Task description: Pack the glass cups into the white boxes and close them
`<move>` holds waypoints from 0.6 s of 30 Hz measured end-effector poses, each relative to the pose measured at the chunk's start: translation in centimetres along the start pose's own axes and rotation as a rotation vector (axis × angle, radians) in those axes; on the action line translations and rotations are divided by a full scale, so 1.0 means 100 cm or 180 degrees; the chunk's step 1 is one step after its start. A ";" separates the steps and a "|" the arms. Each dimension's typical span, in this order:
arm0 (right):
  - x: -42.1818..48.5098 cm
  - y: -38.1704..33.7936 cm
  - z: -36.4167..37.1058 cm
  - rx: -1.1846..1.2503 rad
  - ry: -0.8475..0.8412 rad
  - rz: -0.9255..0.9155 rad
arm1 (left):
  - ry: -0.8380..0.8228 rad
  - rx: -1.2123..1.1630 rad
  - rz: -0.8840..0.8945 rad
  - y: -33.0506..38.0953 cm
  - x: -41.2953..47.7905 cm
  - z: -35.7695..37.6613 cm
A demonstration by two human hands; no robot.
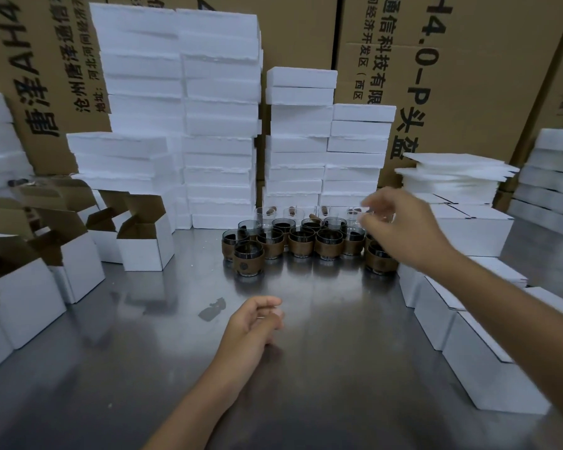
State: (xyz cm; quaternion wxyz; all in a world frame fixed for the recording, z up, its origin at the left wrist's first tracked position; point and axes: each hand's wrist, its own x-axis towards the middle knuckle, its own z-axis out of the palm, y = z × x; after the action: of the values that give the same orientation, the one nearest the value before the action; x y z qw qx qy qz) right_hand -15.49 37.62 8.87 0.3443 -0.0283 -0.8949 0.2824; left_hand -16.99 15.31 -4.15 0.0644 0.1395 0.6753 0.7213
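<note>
Head view: glass cups (309, 241) with brown sleeves clustered mid-table on steel table (322, 319). Right hand (403, 228) above cluster's right edge, blurred, fingers apart, nothing gripped. Left hand (257, 319) in front of cluster, fingers loosely curled, empty. Open white boxes (143, 241) left of cups; closed white boxes (488, 375) right. Foam stacks (218, 125) behind cups. Cartons (462, 76) behind foam, printed "4.0-P".

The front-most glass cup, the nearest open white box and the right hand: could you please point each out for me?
front-most glass cup (248, 262): head view, on its brown sleeve.
open white box (145, 251): head view, on its white front wall.
right hand (403, 227): head view, on the back of the hand.
</note>
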 end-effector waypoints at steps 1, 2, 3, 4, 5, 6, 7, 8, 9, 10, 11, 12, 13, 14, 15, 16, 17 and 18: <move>-0.012 -0.010 0.007 0.0262 -0.0131 -0.0055 | 0.0018 0.0002 0.0008 0.001 0.000 0.000; -0.026 -0.018 0.015 0.0518 -0.0250 -0.0083 | 0.0037 0.0000 0.0019 0.001 -0.001 -0.001; -0.039 -0.024 0.025 0.0756 -0.0355 -0.0067 | 0.0059 -0.0012 0.0033 0.002 -0.002 -0.002; -0.054 -0.028 0.038 0.0961 -0.0438 -0.0010 | 0.0088 -0.0026 0.0046 0.002 -0.003 -0.003; -0.068 -0.030 0.051 0.1105 -0.0500 0.0075 | 0.0117 -0.0031 0.0057 0.002 -0.004 -0.004; -0.081 -0.030 0.064 0.1210 -0.0537 0.0177 | 0.0144 -0.0021 0.0069 0.003 -0.005 -0.005; -0.092 -0.028 0.076 0.1273 -0.0550 0.0293 | 0.0178 -0.0012 0.0079 0.003 -0.006 -0.006; -0.101 -0.026 0.086 0.1296 -0.0555 0.0387 | 0.0225 -0.0010 0.0090 0.003 -0.007 -0.008; -0.107 -0.022 0.094 0.1285 -0.0560 0.0427 | 0.0288 -0.0015 0.0100 0.003 -0.007 -0.010; -0.110 -0.018 0.098 0.1252 -0.0560 0.0422 | 0.0364 -0.0015 0.0113 0.004 -0.007 -0.012; -0.111 -0.014 0.101 0.1209 -0.0540 0.0398 | 0.0444 -0.0011 0.0127 0.004 -0.006 -0.014; -0.112 -0.009 0.102 0.1169 -0.0499 0.0381 | 0.0527 0.0006 0.0141 0.004 -0.005 -0.016; -0.113 -0.005 0.102 0.1137 -0.0438 0.0370 | 0.0613 0.0049 0.0165 0.005 -0.004 -0.019; -0.114 -0.002 0.102 0.1090 -0.0377 0.0364 | 0.0705 0.0110 0.0201 0.006 -0.001 -0.022; -0.115 0.000 0.102 0.1008 -0.0343 0.0347 | 0.0801 0.0169 0.0229 0.006 0.002 -0.025; -0.115 0.002 0.103 0.0909 -0.0330 0.0313 | 0.0902 0.0219 0.0236 0.007 0.007 -0.030; -0.116 0.003 0.104 0.0830 -0.0314 0.0273 | 0.1000 0.0251 0.0222 0.008 0.011 -0.034; -0.116 0.004 0.105 0.0780 -0.0286 0.0243 | 0.1092 0.0268 0.0207 0.009 0.017 -0.039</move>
State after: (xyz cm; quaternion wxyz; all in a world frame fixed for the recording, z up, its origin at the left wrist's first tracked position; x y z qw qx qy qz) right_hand -13.37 30.02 -4.60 0.2938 -0.0074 -0.8666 0.4034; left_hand -19.65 11.95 -3.27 -0.0811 0.0388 0.7012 0.7073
